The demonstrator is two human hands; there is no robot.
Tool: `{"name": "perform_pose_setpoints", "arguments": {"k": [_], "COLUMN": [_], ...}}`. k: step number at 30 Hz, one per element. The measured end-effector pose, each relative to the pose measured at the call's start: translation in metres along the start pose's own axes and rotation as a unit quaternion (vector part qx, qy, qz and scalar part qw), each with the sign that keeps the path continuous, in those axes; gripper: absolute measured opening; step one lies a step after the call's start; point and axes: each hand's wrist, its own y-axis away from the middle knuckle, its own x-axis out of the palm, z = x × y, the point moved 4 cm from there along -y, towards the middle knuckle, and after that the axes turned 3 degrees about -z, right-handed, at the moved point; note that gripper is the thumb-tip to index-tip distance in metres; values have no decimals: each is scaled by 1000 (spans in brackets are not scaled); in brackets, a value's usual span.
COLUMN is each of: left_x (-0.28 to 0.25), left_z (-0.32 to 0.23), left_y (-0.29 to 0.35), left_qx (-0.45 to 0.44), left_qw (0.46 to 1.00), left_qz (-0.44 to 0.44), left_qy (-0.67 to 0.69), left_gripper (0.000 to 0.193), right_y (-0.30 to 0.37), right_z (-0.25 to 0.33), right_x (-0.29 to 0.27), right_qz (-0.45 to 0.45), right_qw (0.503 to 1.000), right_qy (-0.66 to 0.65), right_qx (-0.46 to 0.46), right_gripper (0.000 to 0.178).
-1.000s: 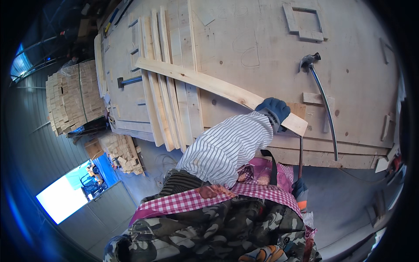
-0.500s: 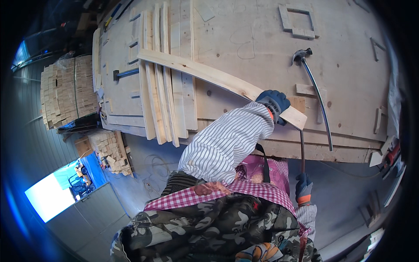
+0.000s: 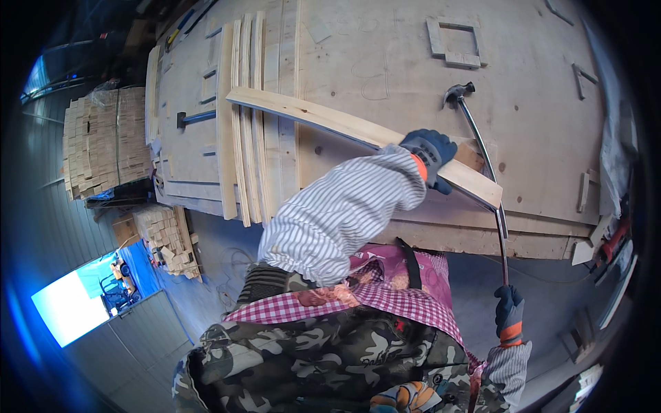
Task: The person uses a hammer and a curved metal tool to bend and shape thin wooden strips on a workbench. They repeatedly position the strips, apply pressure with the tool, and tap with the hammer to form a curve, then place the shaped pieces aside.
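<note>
My left hand (image 3: 428, 160), in a blue-grey glove with an orange cuff, is closed over a long light wooden board (image 3: 317, 120) near its right end. The board slants across the worktable, its far left end lying over several upright-running wooden strips (image 3: 244, 138). My right hand (image 3: 509, 310), gloved alike, is low at the right, beyond the table edge. It is closed around the lower end of a thin metal bar (image 3: 503, 255), whose upper end meets the board's right end. A claw hammer (image 3: 472, 120) with a long metal handle lies just beyond, partly hidden by the board.
The plywood worktable (image 3: 385, 41) carries a small wooden frame (image 3: 454, 43) and another hammer (image 3: 196, 118) at the left. Stacked wood blocks (image 3: 107, 138) stand left of the table. A red-handled tool (image 3: 613, 241) sits at the right edge. A cable runs below the table.
The board has shifted right, its right end now overlapping the hammer's handle. My right hand and the metal bar have moved right and slightly down. My left hand keeps its grip.
</note>
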Motion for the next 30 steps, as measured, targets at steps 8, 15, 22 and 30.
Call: {"name": "perform_pose_setpoints", "arguments": {"k": [8, 15, 22, 30], "left_x": [9, -5, 1, -10], "left_z": [62, 62, 67, 59], "left_y": [-5, -16, -19, -20], "left_qx": [-160, -167, -161, -173], "left_qw": [962, 965, 967, 966], "left_qz": [221, 198, 197, 184], "left_qy": [-31, -34, -37, -56], "left_gripper": [62, 58, 64, 63], "right_y": [-2, -49, -121, -241], "right_z": [50, 103, 73, 95], "right_x": [-33, -83, -106, -125], "right_qz": [91, -104, -140, -130], "right_qw": [993, 791, 708, 705], "right_qy": [-8, 452, 511, 592], "right_qx": [76, -399, -467, -369], "right_gripper": [20, 17, 16, 11]}}
